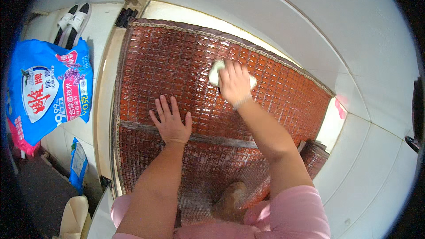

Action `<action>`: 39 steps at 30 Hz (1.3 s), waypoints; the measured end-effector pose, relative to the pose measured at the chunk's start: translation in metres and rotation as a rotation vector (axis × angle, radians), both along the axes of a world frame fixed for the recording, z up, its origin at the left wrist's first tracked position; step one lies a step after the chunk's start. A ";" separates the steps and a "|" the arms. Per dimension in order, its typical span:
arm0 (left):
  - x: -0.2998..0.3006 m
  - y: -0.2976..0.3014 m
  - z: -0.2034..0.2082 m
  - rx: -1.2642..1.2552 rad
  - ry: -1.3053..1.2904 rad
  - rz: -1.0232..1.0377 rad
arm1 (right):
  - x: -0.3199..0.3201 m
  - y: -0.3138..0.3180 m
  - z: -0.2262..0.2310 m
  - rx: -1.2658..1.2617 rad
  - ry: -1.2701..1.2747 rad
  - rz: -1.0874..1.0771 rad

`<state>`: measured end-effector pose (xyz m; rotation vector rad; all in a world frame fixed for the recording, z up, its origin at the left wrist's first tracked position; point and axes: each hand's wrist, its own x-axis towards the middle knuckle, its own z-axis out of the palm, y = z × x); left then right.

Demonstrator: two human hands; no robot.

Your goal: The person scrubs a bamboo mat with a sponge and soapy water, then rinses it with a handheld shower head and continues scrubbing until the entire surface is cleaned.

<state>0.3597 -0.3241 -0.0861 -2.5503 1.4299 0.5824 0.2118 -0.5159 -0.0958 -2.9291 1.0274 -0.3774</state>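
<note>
A reddish-brown mat of small bamboo tiles with a dark cloth border lies spread on the floor, its surface wet and shiny. My right hand grips a white scrub brush and presses it on the mat's upper middle. The brush's underside is hidden. Lower and to the left, my left hand rests flat on the tiles with its fingers spread, holding nothing. A dark band crosses the mat just below that hand. Near the bottom, a bare foot stands on the mat.
Beyond the door frame on the left are a large blue bag, white-and-black slippers and a small blue packet. Part of the mat is rolled at the right. A white tiled wall bounds the far and right sides.
</note>
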 end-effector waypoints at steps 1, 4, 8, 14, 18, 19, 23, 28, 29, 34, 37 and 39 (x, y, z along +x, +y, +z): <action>0.002 -0.002 0.007 0.031 0.005 0.001 | -0.035 0.034 0.001 0.109 0.042 0.011; 0.003 0.004 -0.001 -0.078 -0.059 -0.021 | -0.137 0.117 0.015 0.390 0.273 0.098; -0.004 0.006 -0.006 -0.127 -0.086 -0.054 | -0.122 0.050 -0.002 -0.018 -0.076 -0.142; -0.010 0.006 -0.015 -0.220 -0.137 -0.098 | -0.087 -0.082 0.001 -0.168 -0.132 -0.372; -0.003 0.008 -0.016 -0.194 -0.193 -0.104 | -0.112 0.054 0.000 -0.027 -0.177 -0.248; -0.007 0.006 -0.017 -0.203 -0.194 -0.107 | -0.130 0.095 -0.006 0.011 -0.152 -0.242; -0.006 0.007 -0.017 -0.205 -0.238 -0.109 | -0.145 0.159 0.025 0.178 -0.089 -0.127; -0.012 0.008 -0.019 -0.202 -0.253 -0.112 | -0.131 0.057 0.000 -0.146 -0.112 -0.451; -0.013 0.004 -0.019 -0.207 -0.264 -0.109 | -0.123 0.018 0.003 -0.135 -0.100 -0.555; -0.009 0.011 -0.018 -0.231 -0.244 -0.121 | -0.108 0.005 0.001 -0.111 -0.074 -0.562; -0.001 0.012 -0.014 -0.227 -0.275 -0.110 | -0.129 0.128 -0.001 0.008 -0.092 -0.494; 0.001 0.010 -0.017 -0.234 -0.291 -0.117 | -0.152 0.189 0.011 0.127 -0.083 -0.551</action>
